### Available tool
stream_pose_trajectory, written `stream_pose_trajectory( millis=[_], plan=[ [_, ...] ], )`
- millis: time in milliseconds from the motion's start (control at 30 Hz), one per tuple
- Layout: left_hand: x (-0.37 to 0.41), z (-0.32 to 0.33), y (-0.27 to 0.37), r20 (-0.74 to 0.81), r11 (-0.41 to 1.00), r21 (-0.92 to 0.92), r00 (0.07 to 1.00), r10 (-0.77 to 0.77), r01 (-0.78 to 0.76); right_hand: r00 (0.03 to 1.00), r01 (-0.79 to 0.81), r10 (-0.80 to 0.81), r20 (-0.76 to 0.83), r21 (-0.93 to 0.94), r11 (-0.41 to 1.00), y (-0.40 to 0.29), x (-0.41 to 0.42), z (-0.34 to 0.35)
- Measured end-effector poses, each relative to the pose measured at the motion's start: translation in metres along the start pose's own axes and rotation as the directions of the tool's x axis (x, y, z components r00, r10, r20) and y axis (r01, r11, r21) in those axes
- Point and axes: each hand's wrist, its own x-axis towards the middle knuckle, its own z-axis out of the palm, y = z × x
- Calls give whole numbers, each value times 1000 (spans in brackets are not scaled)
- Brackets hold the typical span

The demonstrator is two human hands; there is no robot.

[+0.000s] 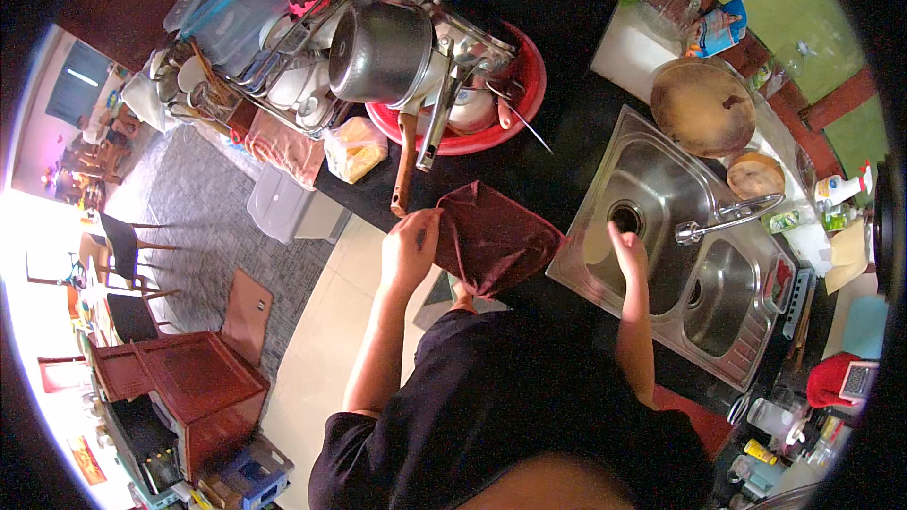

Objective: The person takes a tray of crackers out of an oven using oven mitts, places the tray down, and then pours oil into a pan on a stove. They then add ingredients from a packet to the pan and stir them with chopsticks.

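Observation:
A maroon cloth [499,241] hangs spread over the dark counter's front edge. My left hand [411,248] grips it at its left side, just below the wooden handle of a saucepan [382,53]. Off to the right, my right hand [629,251] is above the large bowl of a stainless steel double sink [666,156], seen edge-on. A finger or thumb sticks out toward the drain, and nothing shows in that hand. Between it and the cloth's right corner there is a gap. The saucepan rests tilted on a pile of washed ware in a red basin [535,78].
A dish rack [283,95] with bowls and plastic containers stands left of the basin, near a bag of bread-like food [356,149]. A faucet [730,219], a round wooden board [703,108] and a spray bottle [840,189] line the sink's far side.

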Motion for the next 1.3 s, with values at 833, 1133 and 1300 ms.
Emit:
stream_pose_trajectory(
  millis=[833,1133,1300],
  plan=[
    [228,-58,-56,-477,954,120,827,299,-275,667,-541,-537,517,831,128,-379,-82,71],
    [240,-83,-68,-434,985,16,887,162,-172,608,-585,-590,532,802,120,-379,-77,83],
    [247,-89,-83,-494,972,-63,853,167,-227,574,-619,-617,539,779,104,-372,-76,63]
  ],
)
